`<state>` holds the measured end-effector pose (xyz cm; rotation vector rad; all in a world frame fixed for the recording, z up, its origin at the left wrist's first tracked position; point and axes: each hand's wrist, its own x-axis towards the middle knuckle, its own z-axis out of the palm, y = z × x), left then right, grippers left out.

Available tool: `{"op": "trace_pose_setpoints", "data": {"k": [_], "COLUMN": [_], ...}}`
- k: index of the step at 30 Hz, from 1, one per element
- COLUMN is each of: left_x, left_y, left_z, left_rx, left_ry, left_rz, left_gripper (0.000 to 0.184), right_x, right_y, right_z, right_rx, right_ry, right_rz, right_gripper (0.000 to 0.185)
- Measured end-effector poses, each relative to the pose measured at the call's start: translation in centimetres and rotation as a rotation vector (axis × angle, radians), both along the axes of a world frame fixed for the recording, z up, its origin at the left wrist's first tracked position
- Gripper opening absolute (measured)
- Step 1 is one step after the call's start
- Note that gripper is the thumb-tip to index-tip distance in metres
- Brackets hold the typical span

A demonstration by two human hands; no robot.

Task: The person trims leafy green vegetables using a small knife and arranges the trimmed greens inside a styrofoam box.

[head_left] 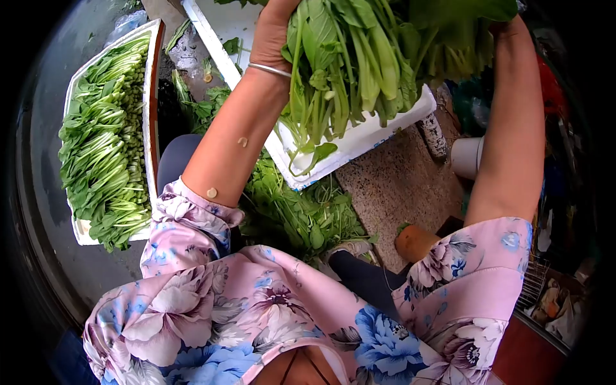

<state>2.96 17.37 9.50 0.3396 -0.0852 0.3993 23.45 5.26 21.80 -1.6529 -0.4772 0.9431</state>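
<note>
Both my arms reach up to the top of the view, around a large bunch of leafy greens [366,64] with pale green stems. My left hand [274,32], with a silver bangle at the wrist, grips the bunch on its left side; the fingers are partly cut off by the frame's edge. On the right side, my right hand [505,27] is mostly hidden behind the leaves, so its fingers do not show. The stems hang over a white foam box [359,144], and one loose leaf droops over its near rim.
Another white foam box [156,83] at the left holds neatly stacked greens [109,141]. Loose leaves [301,212] lie heaped on the ground below. An orange-brown round object [416,243], a white container [466,157] and a wire rack [534,282] are at the right.
</note>
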Motion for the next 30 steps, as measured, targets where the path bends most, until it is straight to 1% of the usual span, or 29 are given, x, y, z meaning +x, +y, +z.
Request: {"op": "trace_pose_setpoints", "data": {"k": [2, 4, 6, 8, 10, 11, 12, 13, 14, 15, 16, 17, 18, 19, 20, 21, 22, 23, 24, 25, 26, 27, 28, 30], "left_x": [0.0, 1.7, 2.5, 2.3, 3.9, 4.0, 4.0, 4.2, 4.6, 4.8, 4.7, 4.3, 3.9, 3.6, 3.4, 2.6, 2.5, 2.5, 2.6, 3.0, 3.3, 3.7, 3.9, 4.4], "left_y": [-1.5, -4.7, -8.2, -11.2, -16.1, -18.5, -20.7, -23.0, -25.2, -27.2, -29.0, -30.1, -31.1, -31.9, -32.6, -32.8, -33.3, -33.8, -33.8, -33.5, -33.1, -33.0, -33.3, -33.5], "left_z": [2.8, 4.2, 4.6, 5.3, 3.9, 2.9, 2.0, 0.4, -1.2, -2.8, -4.6, -6.0, -7.5, -9.3, -11.2, -12.2, -13.9, -16.0, -17.1, -18.8, -19.8, -21.5, -22.3, -26.6], "left_rx": [-0.033, -0.035, 0.036, 0.021, -0.117, -0.078, -0.061, -0.099, -0.132, -0.156, -0.179, -0.203, -0.227, -0.228, -0.226, -0.229, -0.231, -0.236, -0.243, -0.273, -0.305, -0.259, -0.275, -0.281], "left_ry": [-0.106, -0.103, -0.012, 0.049, 0.032, 0.135, 0.188, 0.213, 0.236, 0.252, 0.274, 0.329, 0.385, 0.393, 0.459, 0.501, 0.499, 0.545, 0.587, 0.658, 0.714, 0.816, 0.776, 0.819], "left_rz": [-0.135, -0.155, -0.117, -0.005, -0.249, -0.283, -0.349, -0.408, -0.461, -0.49, -0.518, -0.573, -0.626, -0.634, -0.701, -0.779, -0.795, -0.795, -0.797, -0.802, -0.812, -0.756, -0.724, -0.653], "left_gripper": [0.032, 0.033, 0.035, 0.041, 0.038, 0.031, 0.031, 0.034, 0.037, 0.04, 0.042, 0.043, 0.044, 0.044, 0.047, 0.05, 0.05, 0.053, 0.056, 0.056, 0.056, 0.055, 0.054, 0.053], "right_x": [-0.4, -0.9, -1.5, -2.4, -5.1, -7.3, -5.8, -4.8, -4.2, -3.4, -3.1, -3.3, -3.5, -3.1, -3.6, -4.9, -3.6, -3.2, -3.1, -1.4, 0.1, 1.7, 3.2, 5.9], "right_y": [-3.2, -7.1, -11.7, -16.8, -20.9, -22.1, -26.9, -30.1, -33.6, -36.1, -38.3, -39.4, -40.4, -40.8, -39.7, -37.8, -38.8, -37.7, -36.0, -36.6, -36.6, -36.7, -36.6, -37.0], "right_z": [3.1, 5.7, 8.0, 9.4, 8.8, 7.8, 6.6, 5.3, 3.6, 1.9, -0.4, -2.5, -4.7, -7.2, -8.6, -8.7, -11.0, -12.6, -13.0, -16.7, -19.2, -21.7, -22.6, -28.3], "right_rx": [0.023, 0.023, 0.014, -0.008, -0.052, -0.052, -0.182, -0.432, -0.601, -0.603, -0.687, -0.768, -0.788, -0.872, -0.846, -0.852, -0.883, -0.891, -0.896, -0.815, -0.844, -0.869, -0.881, -0.957], "right_ry": [-0.067, -0.12, -0.163, -0.184, -0.175, -0.15, -0.175, -0.289, -0.368, -0.275, -0.323, -0.257, -0.219, -0.171, -0.049, -0.015, 0.001, 0.04, 0.107, 0.204, 0.23, 0.256, 0.25, 0.134], "right_rz": [-0.09, -0.198, -0.319, -0.454, -0.627, -0.856, -0.754, -0.63, -0.561, -0.423, -0.382, -0.468, -0.471, -0.515, -0.51, -0.483, -0.412, -0.38, -0.38, -0.351, -0.286, -0.22, -0.237, -0.081], "right_gripper": [0.03, 0.031, 0.033, 0.034, 0.036, 0.038, 0.048, 0.057, 0.064, 0.068, 0.072, 0.074, 0.079, 0.08, 0.077, 0.071, 0.064, 0.059, 0.059, 0.061, 0.07, 0.079, 0.079, 0.105]}}
